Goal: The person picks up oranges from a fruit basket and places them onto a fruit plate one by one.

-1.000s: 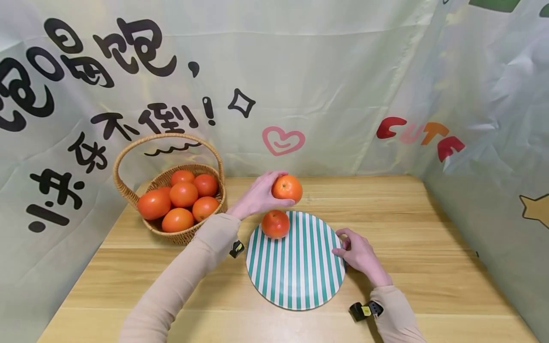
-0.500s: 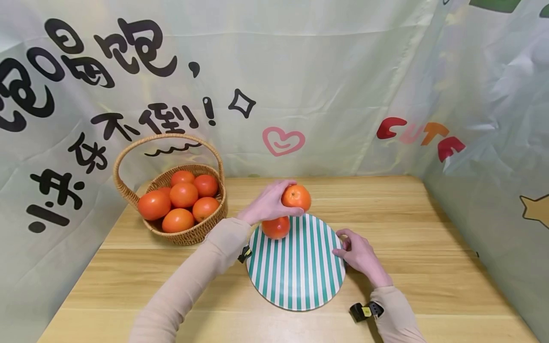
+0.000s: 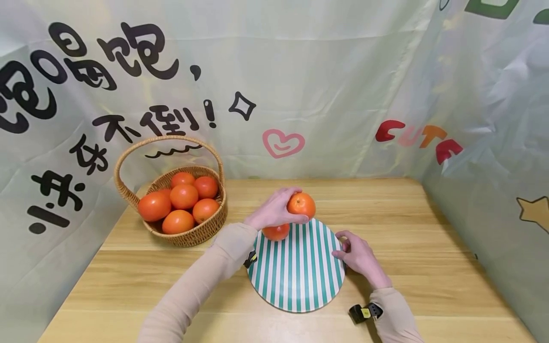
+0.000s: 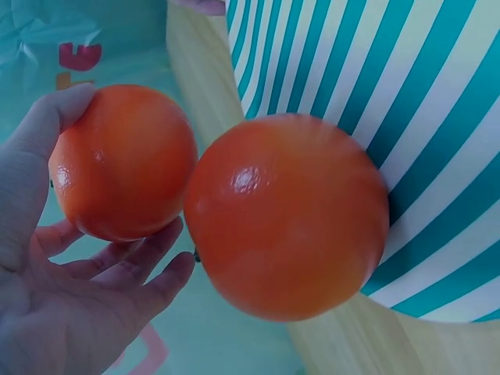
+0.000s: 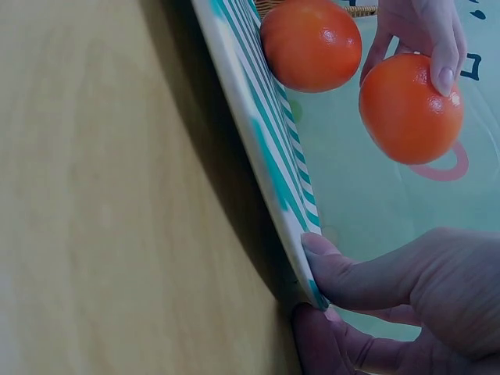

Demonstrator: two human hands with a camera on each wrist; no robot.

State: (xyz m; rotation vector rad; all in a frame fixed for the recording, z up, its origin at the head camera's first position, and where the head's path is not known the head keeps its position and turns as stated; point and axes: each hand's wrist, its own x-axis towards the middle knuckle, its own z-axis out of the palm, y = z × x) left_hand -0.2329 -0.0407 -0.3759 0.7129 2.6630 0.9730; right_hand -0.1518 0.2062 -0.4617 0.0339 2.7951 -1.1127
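My left hand (image 3: pixel 274 209) grips a smooth, shiny, round orange fruit (image 3: pixel 301 206) above the far edge of a round plate (image 3: pixel 296 281) with green and white stripes. In the left wrist view, thumb and fingers curl round this fruit. A second, redder round fruit (image 4: pixel 289 219) rests on the plate's far left part; the left hand partly covers it in the head view. At the plate's right side my right hand (image 3: pixel 358 252) pinches the rim, the thumb on top and fingers underneath, as the right wrist view shows.
A wicker basket (image 3: pixel 203 233) with a tall handle stands at the back left, holding several similar fruits. The wooden table (image 3: pixel 407 238) meets a printed cloth backdrop (image 3: pixel 334 95) at its back and sides.
My left hand has carried the held fruit to the right and nearer, over the plate's far edge, now partly covering the fruit on the plate. The right hand stays at the rim.
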